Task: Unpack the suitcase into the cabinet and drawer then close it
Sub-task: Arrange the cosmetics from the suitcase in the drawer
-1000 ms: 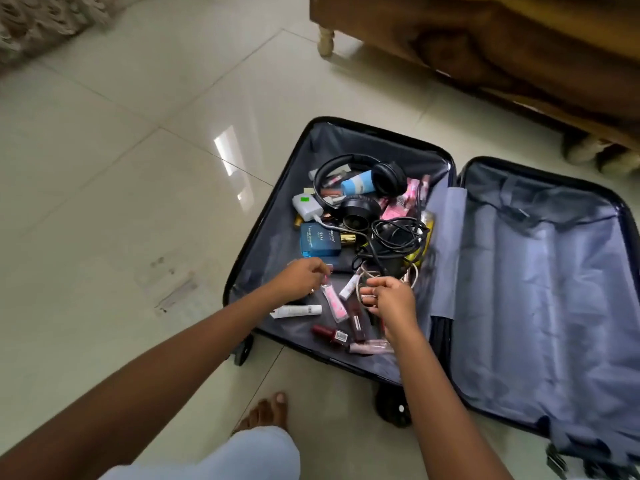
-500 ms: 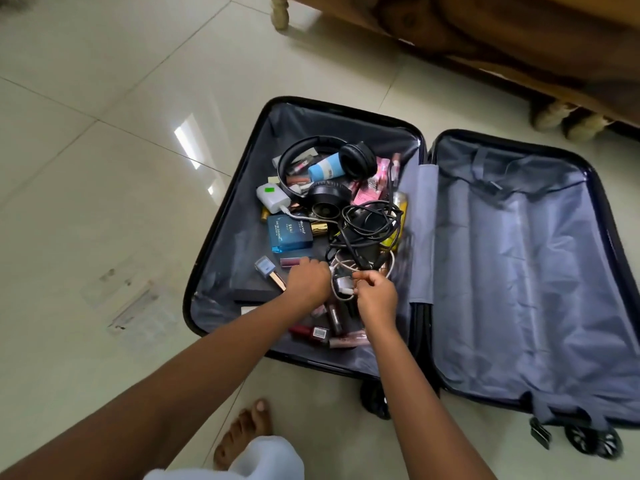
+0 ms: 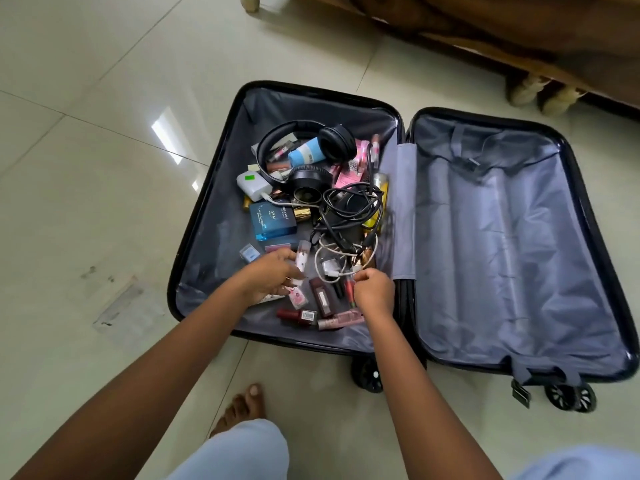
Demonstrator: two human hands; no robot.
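Our left grip (image 3: 273, 277) curls round a pale tube (image 3: 301, 260), and our right grip (image 3: 373, 292) is pinching the white cable (image 3: 341, 276). Both are low in the suitcase (image 3: 214, 202), which lies open flat on the floor.

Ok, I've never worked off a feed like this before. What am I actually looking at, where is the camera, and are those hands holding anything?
There is no machine here: these are a person's two bare hands. The single picture comes from a camera worn on the person's head, looking down, so the arms reach in from the bottom edge. On the tiled floor lies an open suitcase. Its left side holds a jumble: black headphones, a blue box, a white charger, tangled black cables and small cosmetics. The other side shows only grey lining. The left hand grips a pale tube. The right hand, fingers curled, seems to pinch a white cable.
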